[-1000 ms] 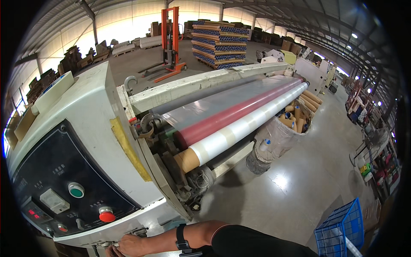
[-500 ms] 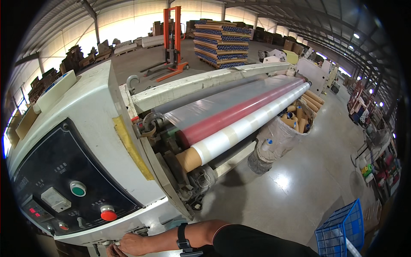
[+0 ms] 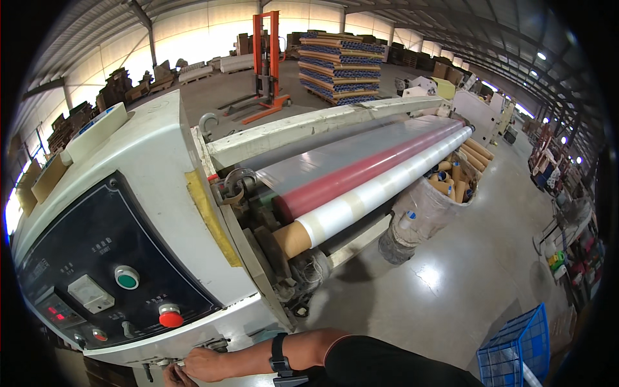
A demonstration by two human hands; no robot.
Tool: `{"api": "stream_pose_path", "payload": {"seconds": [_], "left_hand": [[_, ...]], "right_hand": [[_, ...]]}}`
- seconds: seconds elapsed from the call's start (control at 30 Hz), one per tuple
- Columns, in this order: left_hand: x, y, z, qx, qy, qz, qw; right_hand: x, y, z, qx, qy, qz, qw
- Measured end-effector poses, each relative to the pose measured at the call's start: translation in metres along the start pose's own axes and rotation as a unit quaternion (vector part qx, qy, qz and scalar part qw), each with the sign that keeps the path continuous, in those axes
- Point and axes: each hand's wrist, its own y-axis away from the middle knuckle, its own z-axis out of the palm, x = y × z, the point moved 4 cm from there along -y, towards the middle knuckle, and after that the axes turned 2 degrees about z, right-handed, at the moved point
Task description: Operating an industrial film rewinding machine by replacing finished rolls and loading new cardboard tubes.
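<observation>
My right arm, with a black strap at the wrist, reaches left along the lower edge to the front of a white machine (image 3: 145,145). Below its dark control panel (image 3: 84,258), my right hand (image 3: 205,364) is curled closed at small metal fittings (image 3: 219,346); whatever it grips is hidden. Close beside it, cut by the lower edge, part of my left hand (image 3: 175,375) shows, its fingers bent and their hold unclear. Above both hands are a red button (image 3: 171,316) and a green button (image 3: 127,277). A white film roll (image 3: 361,200) on a cardboard core lies along a red roller (image 3: 374,169).
A plastic-lined bin (image 3: 429,203) of cardboard cores stands beside the rollers. At the lower right is a blue crate (image 3: 516,348). Behind the machine stand an orange lift stacker (image 3: 265,64) and a stack of tubes (image 3: 338,68). Grey floor (image 3: 419,297) stretches right of the machine.
The whole view has shifted slightly, so the machine sits a little farther right and lower. Both hands stay at the same spot under the panel.
</observation>
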Motion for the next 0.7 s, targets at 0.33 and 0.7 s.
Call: {"api": "stream_pose_path", "payload": {"seconds": [0.33, 0.7], "left_hand": [[-0.004, 0.001, 0.000, -0.035, -0.015, -0.013, 0.999], [-0.103, -0.036, -0.021, 0.107, 0.168, -0.071, 0.977]], "right_hand": [[-0.002, 0.001, 0.001, -0.006, 0.024, 0.004, 1.000], [0.013, 0.061, -0.053, 0.001, -0.072, 0.054, 0.996]]}}
